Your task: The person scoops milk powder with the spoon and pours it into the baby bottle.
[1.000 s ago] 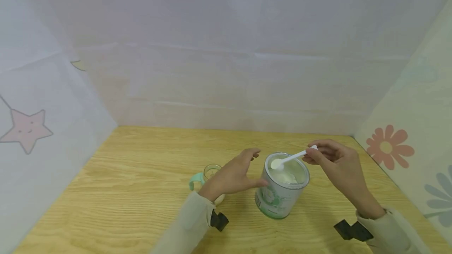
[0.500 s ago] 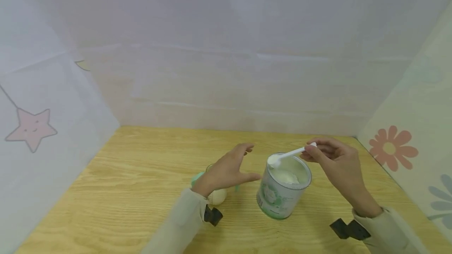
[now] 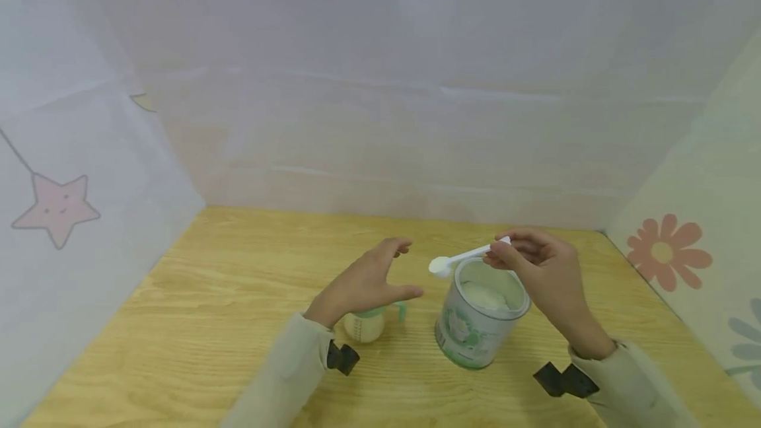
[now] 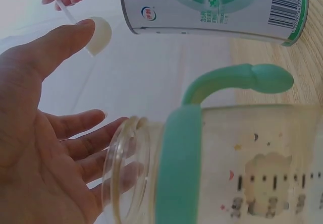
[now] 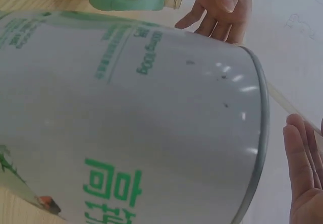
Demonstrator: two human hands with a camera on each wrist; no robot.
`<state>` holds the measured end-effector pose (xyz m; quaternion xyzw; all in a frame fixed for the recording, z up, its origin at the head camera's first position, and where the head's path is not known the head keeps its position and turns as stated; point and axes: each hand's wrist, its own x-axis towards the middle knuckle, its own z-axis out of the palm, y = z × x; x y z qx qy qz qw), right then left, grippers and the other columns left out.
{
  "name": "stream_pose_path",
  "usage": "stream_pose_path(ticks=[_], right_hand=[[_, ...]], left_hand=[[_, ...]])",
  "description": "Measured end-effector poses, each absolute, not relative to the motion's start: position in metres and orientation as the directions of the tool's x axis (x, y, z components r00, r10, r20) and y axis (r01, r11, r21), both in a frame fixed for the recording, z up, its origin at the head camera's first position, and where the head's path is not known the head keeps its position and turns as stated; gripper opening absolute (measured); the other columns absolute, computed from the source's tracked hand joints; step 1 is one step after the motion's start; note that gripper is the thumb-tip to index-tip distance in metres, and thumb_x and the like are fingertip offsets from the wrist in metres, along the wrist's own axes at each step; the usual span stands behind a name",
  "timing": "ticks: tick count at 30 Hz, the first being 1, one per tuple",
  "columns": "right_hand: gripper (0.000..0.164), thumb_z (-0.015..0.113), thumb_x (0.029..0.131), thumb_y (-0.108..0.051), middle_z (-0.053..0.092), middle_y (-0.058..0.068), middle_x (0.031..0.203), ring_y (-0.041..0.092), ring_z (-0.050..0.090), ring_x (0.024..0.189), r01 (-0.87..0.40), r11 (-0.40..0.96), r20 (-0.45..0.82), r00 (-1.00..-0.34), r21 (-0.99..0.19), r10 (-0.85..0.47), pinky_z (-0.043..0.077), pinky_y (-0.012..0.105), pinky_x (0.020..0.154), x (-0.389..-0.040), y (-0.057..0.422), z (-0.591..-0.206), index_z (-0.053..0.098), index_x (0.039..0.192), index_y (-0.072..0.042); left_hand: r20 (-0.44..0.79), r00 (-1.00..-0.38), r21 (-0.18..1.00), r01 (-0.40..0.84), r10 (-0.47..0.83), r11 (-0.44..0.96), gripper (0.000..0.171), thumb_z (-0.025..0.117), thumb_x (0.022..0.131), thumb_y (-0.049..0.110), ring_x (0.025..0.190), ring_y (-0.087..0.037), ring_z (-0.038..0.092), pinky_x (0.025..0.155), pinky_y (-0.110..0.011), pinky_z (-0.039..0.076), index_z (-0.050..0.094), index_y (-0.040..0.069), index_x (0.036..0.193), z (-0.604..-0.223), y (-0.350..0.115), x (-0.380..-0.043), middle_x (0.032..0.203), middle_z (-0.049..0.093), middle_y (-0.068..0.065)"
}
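My right hand pinches the handle end of a white measuring scoop. Pale powder fills its bowl, which is held just left of the rim of a milk powder tin. That tin stands uncovered, with powder inside. My left hand is raised, thumb and fingers spread apart and holding nothing. Below it, partly hidden in the head view, stands a baby bottle with green handles. The left wrist view shows the bottle's threaded neck uncapped, beside the left fingers.
Both containers stand on a wood-grain table. Pale cloth walls enclose its back and sides, printed with a star and a flower. The tin is to the right of the bottle.
The right hand has carried the filled scoop leftward, from over the tin's opening to just past its left rim. The left hand has shifted left a little, still spread.
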<state>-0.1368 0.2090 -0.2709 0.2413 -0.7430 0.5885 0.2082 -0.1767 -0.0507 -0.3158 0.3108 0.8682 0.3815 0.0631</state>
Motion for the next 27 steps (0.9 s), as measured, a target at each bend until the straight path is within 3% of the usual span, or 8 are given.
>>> stream_pose_path(ticks=[15, 23, 27], right_hand=[[0.006, 0.063, 0.084, 0.011, 0.073, -0.001, 0.077, 0.014, 0.071, 0.066, -0.563, 0.145, 0.55, -0.826, -0.814, -0.121, 0.057, 0.028, 0.061, -0.141, 0.18, -0.274, 0.063, 0.091, 0.01], [0.011, 0.063, 0.086, 0.009, 0.073, -0.004, 0.078, 0.009, 0.071, 0.068, -0.542, 0.153, 0.524, -0.839, -0.826, -0.143, 0.057, 0.028, 0.062, -0.142, 0.167, -0.277, 0.059, 0.093, 0.017], [0.01, 0.063, 0.086, 0.008, 0.072, -0.007, 0.078, 0.008, 0.071, 0.068, -0.545, 0.173, 0.525, -0.837, -0.82, -0.153, 0.057, 0.026, 0.062, -0.144, 0.16, -0.279, 0.06, 0.093, 0.014]], left_hand=[[0.117, -0.841, 0.755, 0.421, 0.528, 0.503, 0.08, 0.072, 0.085, 0.038, 0.135, -0.029, 0.039, 0.106, -0.049, 0.038, 0.031, 0.008, 0.147, -0.319, -0.083, -0.171, 0.146, 0.042, -0.012], [0.147, -0.84, 0.753, 0.437, 0.522, 0.492, 0.08, 0.072, 0.085, 0.037, 0.133, -0.031, 0.041, 0.105, -0.05, 0.039, 0.032, 0.006, 0.146, -0.326, -0.097, -0.169, 0.145, 0.042, -0.013], [0.132, -0.854, 0.751, 0.418, 0.504, 0.511, 0.08, 0.072, 0.084, 0.039, 0.133, -0.031, 0.041, 0.104, -0.051, 0.04, 0.032, 0.006, 0.146, -0.331, -0.102, -0.168, 0.146, 0.041, -0.013]])
